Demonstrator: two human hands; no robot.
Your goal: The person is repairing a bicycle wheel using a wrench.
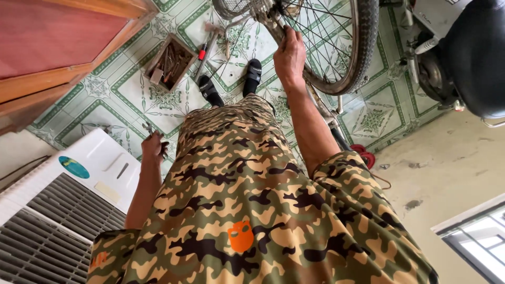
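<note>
I stand over a bicycle rear wheel with spokes and a dark tyre. My right hand reaches down and grips a metal frame tube at the wheel's left side. My left hand hangs at my side, closed on a small metal hand tool whose jaws stick out above the fingers. My camouflage shirt fills the lower middle of the view, and my feet in black sandals stand on the tiled floor.
An open wooden toolbox full of metal tools lies on the green patterned tiles, with a red-handled screwdriver and a hammer beside it. A white air cooler stands at left, a wooden door at upper left, a motorbike at upper right.
</note>
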